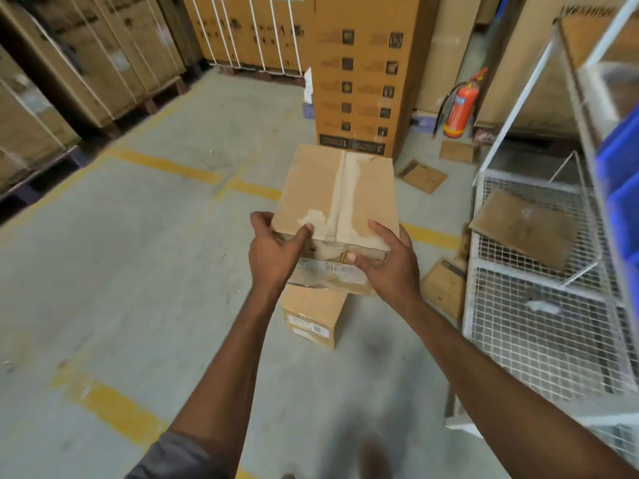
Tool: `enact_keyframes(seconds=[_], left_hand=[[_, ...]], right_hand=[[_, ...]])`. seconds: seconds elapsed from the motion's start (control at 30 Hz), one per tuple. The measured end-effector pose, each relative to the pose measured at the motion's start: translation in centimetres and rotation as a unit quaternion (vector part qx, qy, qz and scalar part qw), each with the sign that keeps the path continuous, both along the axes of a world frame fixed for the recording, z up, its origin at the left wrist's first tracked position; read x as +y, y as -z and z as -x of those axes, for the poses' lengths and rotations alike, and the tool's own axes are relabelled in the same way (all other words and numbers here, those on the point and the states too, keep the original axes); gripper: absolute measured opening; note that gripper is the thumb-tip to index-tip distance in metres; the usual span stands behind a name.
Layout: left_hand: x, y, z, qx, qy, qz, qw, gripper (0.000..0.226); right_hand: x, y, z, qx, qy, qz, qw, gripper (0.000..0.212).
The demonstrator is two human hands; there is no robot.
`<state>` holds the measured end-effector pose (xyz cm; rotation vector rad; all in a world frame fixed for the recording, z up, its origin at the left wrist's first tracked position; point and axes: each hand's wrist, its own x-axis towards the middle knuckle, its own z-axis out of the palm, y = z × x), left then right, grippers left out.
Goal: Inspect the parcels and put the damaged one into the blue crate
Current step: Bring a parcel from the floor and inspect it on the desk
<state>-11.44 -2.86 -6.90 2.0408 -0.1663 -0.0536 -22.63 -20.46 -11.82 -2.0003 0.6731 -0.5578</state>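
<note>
A white wire-mesh cage [539, 326] filled the right of the frame, and the blue plastic crate [619, 167] sat in it at the far right edge, blurred, well apart from the parcels. At centre, a brown cardboard parcel with peeled, torn tape along its top seam [332, 188] was held up, likely so that seam could be checked, above a smaller brown cardboard box [313, 316] on the floor. The left hand [273, 250] gripped its near left corner, thumb on top; the right hand [387, 261] clasped its near right edge

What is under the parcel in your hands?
A second parcel stands on the floor below the held parcel, its far part covered by it and the left hand. Whether they touch cannot be told.
</note>
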Motion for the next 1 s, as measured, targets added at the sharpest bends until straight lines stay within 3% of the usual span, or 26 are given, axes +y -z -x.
enact_keyframes(seconds=[0.2,0.43,1.0], left_hand=[[0.0,-10.7,7.3,-0.087,-0.005,-0.022,0.996,0.061],[1.3,-17.8,18.0,-0.159,0.001,-0.013,0.987,0.046],[1.4,-28.2,40.9,-0.277,-0.018,-0.015,0.961,0.055]], right_hand=[[-1.1,-10.9,7.1,-0.053,-0.007,0.041,0.998,0.070],[-0.3,-18.7,17.6,-0.096,-0.007,0.074,0.993,0.072],[-1.2,-28.7,39.4,-0.166,0.013,0.113,0.980,0.067]])
